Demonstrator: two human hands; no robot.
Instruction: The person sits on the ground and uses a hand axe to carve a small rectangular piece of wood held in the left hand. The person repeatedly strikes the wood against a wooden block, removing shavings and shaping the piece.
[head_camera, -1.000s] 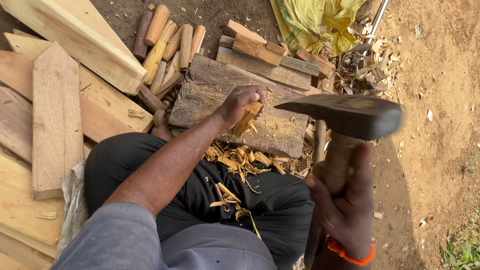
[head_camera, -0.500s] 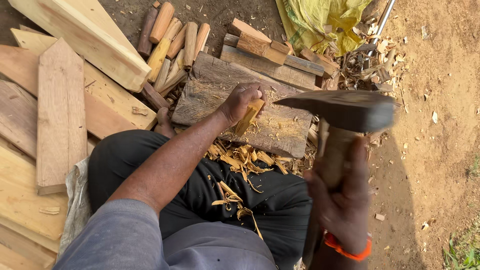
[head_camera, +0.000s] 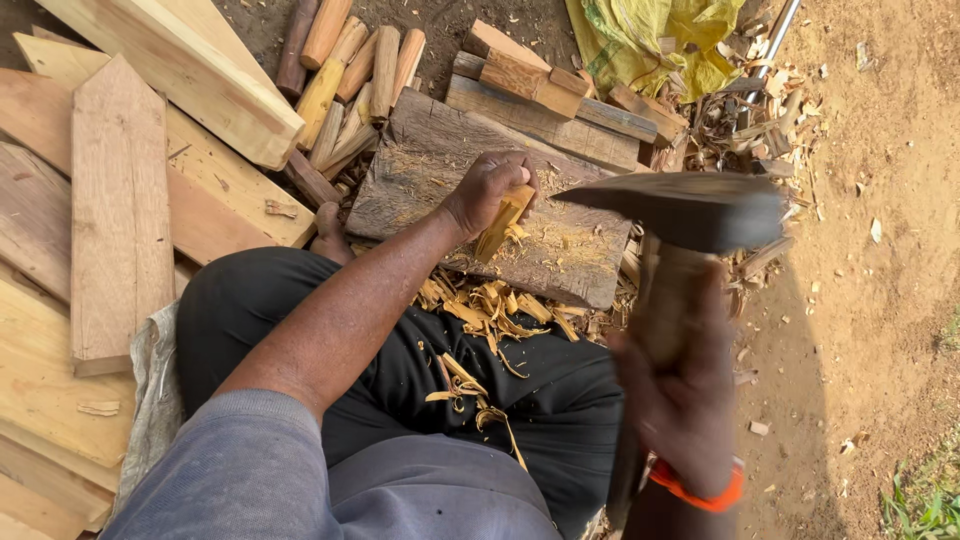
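My left hand grips a short yellowish wooden stick, held upright and tilted on a worn grey chopping block. My right hand, with an orange band at the wrist, holds the wooden handle of an adze-like hatchet. Its dark metal head is raised above the block, to the right of the stick and apart from it. Yellow wood shavings lie on my black trousers and on the block's near edge.
Wide pale planks are stacked at the left. Several rounded wooden pegs lie behind the block, with short offcuts and a yellow-green sack further right. Bare dirt with chips and a metal rod lies at the right.
The hatchet head has stayed raised, drifting slightly right and up in view. My left hand keeps the stick on the block, nearly unmoved.
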